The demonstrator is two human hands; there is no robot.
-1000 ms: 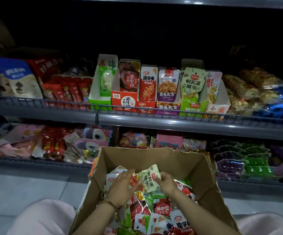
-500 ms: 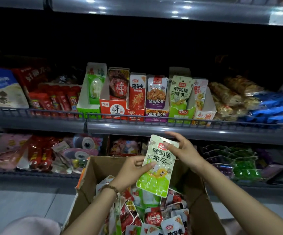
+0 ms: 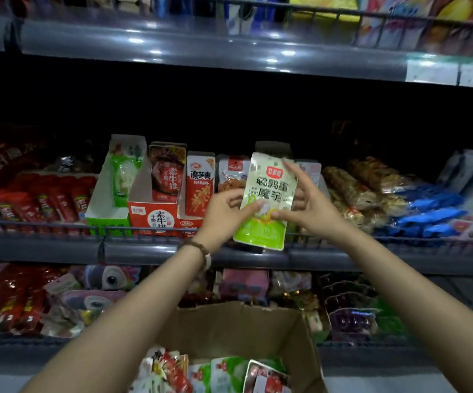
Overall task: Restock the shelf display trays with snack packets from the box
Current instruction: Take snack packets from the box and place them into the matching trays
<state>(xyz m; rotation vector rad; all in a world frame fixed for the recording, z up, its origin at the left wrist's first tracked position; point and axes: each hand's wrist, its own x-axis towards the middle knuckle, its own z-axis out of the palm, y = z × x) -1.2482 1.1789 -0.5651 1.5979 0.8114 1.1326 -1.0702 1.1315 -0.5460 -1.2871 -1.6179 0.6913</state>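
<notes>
I hold a green and white snack packet (image 3: 266,199) upright at the middle shelf, in front of the display trays. My left hand (image 3: 225,214) grips its left edge and my right hand (image 3: 304,202) grips its right side. Behind the packet a row of display trays stands on the shelf: a green tray (image 3: 107,219), a red tray (image 3: 156,219) and others with upright packets (image 3: 200,188). The tray right behind the packet is mostly hidden. The cardboard box (image 3: 229,327) sits below, open, with several mixed packets (image 3: 218,373) inside.
A wire rail (image 3: 59,226) runs along the middle shelf's front edge. Red stick packs (image 3: 45,199) lie to the left, blue and brown bags (image 3: 428,202) to the right. The shelf below (image 3: 59,296) holds toys and sweets. An upper shelf (image 3: 201,43) overhangs.
Both hands lifted the green packet out of the box and up to the middle shelf, in front of the trays. The view tilted upward.
</notes>
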